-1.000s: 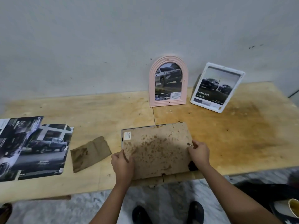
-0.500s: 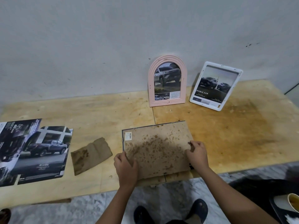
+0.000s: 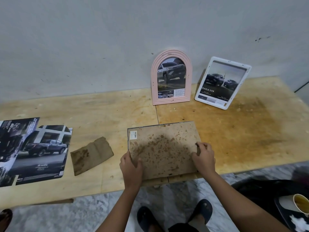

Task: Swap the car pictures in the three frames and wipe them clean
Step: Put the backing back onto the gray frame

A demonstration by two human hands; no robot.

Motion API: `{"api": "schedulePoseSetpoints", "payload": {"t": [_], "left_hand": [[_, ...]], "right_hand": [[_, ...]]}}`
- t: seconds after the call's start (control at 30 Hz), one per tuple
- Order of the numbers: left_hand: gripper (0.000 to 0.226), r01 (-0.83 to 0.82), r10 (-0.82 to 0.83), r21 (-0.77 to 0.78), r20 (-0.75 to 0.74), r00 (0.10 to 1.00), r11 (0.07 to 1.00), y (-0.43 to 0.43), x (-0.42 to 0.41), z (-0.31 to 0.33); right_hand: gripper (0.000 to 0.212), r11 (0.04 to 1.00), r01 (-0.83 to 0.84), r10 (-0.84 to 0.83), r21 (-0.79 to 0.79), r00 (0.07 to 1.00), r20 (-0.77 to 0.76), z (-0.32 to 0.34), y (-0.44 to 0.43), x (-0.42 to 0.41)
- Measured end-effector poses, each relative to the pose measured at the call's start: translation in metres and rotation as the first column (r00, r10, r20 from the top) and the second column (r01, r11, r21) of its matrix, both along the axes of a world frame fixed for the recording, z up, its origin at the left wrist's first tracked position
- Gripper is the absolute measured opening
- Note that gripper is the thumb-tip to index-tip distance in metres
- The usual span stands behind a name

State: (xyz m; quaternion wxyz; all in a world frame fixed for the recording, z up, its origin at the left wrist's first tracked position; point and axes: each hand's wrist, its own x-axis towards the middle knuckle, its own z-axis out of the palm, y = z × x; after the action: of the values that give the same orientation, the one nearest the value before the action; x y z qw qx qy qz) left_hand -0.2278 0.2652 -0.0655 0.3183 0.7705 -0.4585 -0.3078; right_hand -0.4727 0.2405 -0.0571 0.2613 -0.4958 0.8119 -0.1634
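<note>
A face-down frame point(image 3: 163, 149), its stained backing board uppermost, is laid at the 6 o'clock edge of the tabletop point(image 3: 250, 131); it is gripped at its left edge by the left hand point(image 3: 131, 167) and at its right edge by the right hand point(image 3: 204, 158), fingers point(image 3: 203, 145) closed on it. A pink arched frame point(image 3: 171, 77) and a white frame point(image 3: 222, 82) are propped against the wall at 12 and 1 o'clock. A brown cloth point(image 3: 91, 154) and loose car pictures point(image 3: 33, 151) are laid at 9 o'clock.

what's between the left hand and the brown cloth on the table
Nothing visible. The left hand rests on the near left corner of the face-down frame, and the brown cloth lies to its left on the table, with only bare wood between them. The loose car pictures lie farther left, beyond the cloth.
</note>
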Motion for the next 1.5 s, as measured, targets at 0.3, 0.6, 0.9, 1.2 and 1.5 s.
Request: {"api": "schedulePoseSetpoints", "payload": {"t": [0.3, 0.6, 0.9, 1.2, 1.5], "left_hand": [[0.054, 0.056, -0.058, 0.041, 0.064, 0.996, 0.998, -0.003, 0.001, 0.000], [0.053, 0.068, -0.077, 0.095, 0.102, 0.992, 0.993, -0.004, 0.000, -0.001], [0.054, 0.063, -0.074, 0.107, 0.102, 0.992, 0.992, -0.005, 0.001, 0.000], [0.059, 0.085, -0.106, 0.163, 0.121, 0.987, 0.983, -0.010, 0.005, 0.004], [0.046, 0.425, -0.429, 0.116, 0.446, 0.786, 0.898, -0.012, -0.015, 0.001]], "right_hand": [[0.040, 0.999, -0.045, 0.043, -0.022, 0.995, -0.087, -0.001, 0.004, 0.003], [0.042, 0.998, 0.052, -0.048, -0.038, 0.993, 0.104, 0.000, 0.000, 0.001], [0.084, 0.971, -0.196, 0.216, 0.134, 0.964, -0.158, -0.006, 0.017, 0.014], [0.122, 0.881, -0.428, 0.470, 0.200, 0.836, -0.283, -0.012, 0.022, 0.008], [0.128, 0.858, -0.437, 0.502, 0.268, 0.822, -0.268, -0.010, 0.020, 0.009]]}}
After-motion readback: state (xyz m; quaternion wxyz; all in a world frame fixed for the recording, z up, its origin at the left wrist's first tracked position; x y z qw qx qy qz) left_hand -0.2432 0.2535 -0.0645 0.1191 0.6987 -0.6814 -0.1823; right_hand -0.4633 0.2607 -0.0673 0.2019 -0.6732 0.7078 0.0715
